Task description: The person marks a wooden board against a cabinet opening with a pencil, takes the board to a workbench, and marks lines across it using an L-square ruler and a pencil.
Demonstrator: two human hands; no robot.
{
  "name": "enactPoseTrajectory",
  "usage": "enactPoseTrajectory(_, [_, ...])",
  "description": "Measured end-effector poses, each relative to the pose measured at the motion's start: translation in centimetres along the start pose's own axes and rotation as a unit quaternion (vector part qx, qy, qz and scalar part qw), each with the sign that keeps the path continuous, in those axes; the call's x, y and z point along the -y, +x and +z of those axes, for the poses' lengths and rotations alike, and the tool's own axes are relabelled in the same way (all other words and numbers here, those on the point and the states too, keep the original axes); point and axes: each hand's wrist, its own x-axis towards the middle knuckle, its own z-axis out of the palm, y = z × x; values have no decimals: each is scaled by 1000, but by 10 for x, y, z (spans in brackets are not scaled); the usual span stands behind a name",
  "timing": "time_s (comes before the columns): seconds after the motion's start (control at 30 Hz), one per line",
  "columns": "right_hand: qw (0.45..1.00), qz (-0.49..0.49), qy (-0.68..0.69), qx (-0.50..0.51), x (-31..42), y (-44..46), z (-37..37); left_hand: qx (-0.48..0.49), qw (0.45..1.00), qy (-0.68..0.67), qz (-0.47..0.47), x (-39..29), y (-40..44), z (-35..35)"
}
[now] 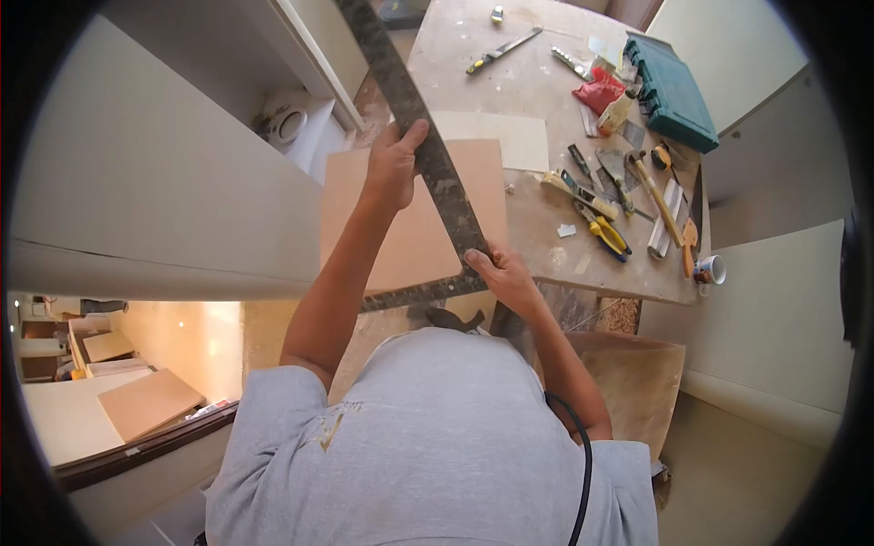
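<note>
A large dark L-shaped metal square (444, 193) lies across a pinkish-tan board (364, 227), its long arm running up past the board's far edge. My left hand (396, 166) grips the long arm midway, thumb on top. Near the corner, my right hand (499, 275) is closed on the same square, thumb on its upper face. The short arm (423, 295) extends left along the board's near edge. Under the board's far side lies a paler sheet (519, 141) on the worktable (546, 86).
Yellow-black pliers (604, 232), a hammer (660, 196), a red packet (599, 89) and several other tools lie on the table's right. A green case (672, 91) stands behind them, a white cup (710, 269) at the right edge. White panels (164, 173) rise at left.
</note>
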Motion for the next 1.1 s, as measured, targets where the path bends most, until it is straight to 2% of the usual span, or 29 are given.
enactPoseTrajectory(0.07, [999, -6, -43, 6, -11, 9, -8, 52, 997, 58, -5, -9, 22, 14])
enactPoseTrajectory(0.13, [996, -39, 30, -75, -15, 16, -11, 83, 992, 91, 1, -21, 42, 42])
enactPoseTrajectory(0.2, [993, -68, 31, -95, -9, 32, -26, 127, 936, 329, -17, -35, 55, 67])
enactPoseTrajectory(0.23, [988, -82, 72, -114, -5, 44, -36, 83, 877, 468, 73, -39, 50, 74])
enactPoseTrajectory(0.27, [980, -94, 114, -130, -2, 59, -46, 92, 845, 519, 92, -44, 50, 75])
enactPoseTrajectory(0.3, [976, -89, 132, -146, -3, 80, -61, 109, 821, 539, 153, -53, 37, 76])
enactPoseTrajectory(0.33, [965, -62, 207, -152, 16, 95, -66, 125, 791, 559, 212, -65, 14, 78])
enactPoseTrajectory(0.4, [956, -17, 227, -184, 54, 123, -77, 170, 826, 495, 211, -94, -42, 84])
enactPoseTrajectory(0.47, [952, -1, 229, -201, 42, 174, -104, 163, 815, 496, 253, -92, -84, 66])
enactPoseTrajectory(0.53, [948, 16, 230, -218, 24, 222, -125, 124, 824, 495, 245, -77, -118, 37])
enactPoseTrajectory(0.67, [929, 21, 261, -262, 16, 309, -138, -58, 886, 439, 139, -6, -177, -48])
enactPoseTrajectory(0.73, [921, 27, 257, -292, -17, 364, -156, -139, 884, 437, 90, 33, -215, -98])
enactPoseTrajectory(0.8, [937, 24, 221, -270, -42, 408, -176, -214, 857, 459, 91, 73, -259, -144])
enactPoseTrajectory(0.87, [920, -5, 189, -343, -76, 459, -196, -350, 850, 394, -8, 82, -309, -150])
enactPoseTrajectory(0.9, [925, -44, 151, -345, -80, 468, -201, -360, 843, 399, -27, 88, -326, -157])
enactPoseTrajectory(0.93, [936, -14, 119, -332, -84, 473, -211, -412, 808, 418, -50, 97, -350, -167])
enactPoseTrajectory(0.97, [927, 29, 143, -346, -84, 475, -213, -457, 769, 439, -78, 105, -380, -174])
enactPoseTrajectory(1.0, [916, -3, 157, -368, -90, 485, -212, -457, 760, 450, -107, 113, -404, -177])
enactPoseTrajectory(1.03, [907, 84, 164, -378, -92, 492, -218, -479, 743, 453, -118, 120, -427, -178])
enactPoseTrajectory(1.07, [896, 93, 204, -384, -111, 506, -226, -499, 728, 455, -118, 126, -441, -182])
enactPoseTrajectory(1.1, [883, 92, 247, -388, -123, 518, -233, -512, 716, 444, -167, 133, -461, -188])
